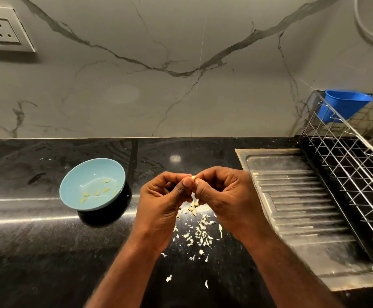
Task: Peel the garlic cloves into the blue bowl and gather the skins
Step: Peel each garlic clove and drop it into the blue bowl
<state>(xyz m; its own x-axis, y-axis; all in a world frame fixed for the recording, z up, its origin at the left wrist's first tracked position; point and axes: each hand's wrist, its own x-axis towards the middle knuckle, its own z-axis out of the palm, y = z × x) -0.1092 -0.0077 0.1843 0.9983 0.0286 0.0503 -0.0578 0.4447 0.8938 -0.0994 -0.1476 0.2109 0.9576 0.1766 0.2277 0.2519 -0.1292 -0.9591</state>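
A light blue bowl (92, 184) sits on the black counter to the left, with several peeled garlic cloves (98, 192) lying in it. Above the counter's middle, my left hand (165, 201) and my right hand (223, 194) meet fingertip to fingertip and pinch one small garlic clove (193, 177) between them. Only the clove's pale tip shows above the thumbs. A few unpeeled cloves (192, 207) lie on the counter right below the hands. Loose white garlic skins (200, 235) are scattered on the counter between my forearms.
A steel sink drainboard (296, 210) adjoins the counter on the right. A wire dish rack (354, 165) stands beyond it, holding a dark blue plastic container (341, 105). A marble backsplash (159, 74) rises behind, with a wall socket (2, 30) at upper left.
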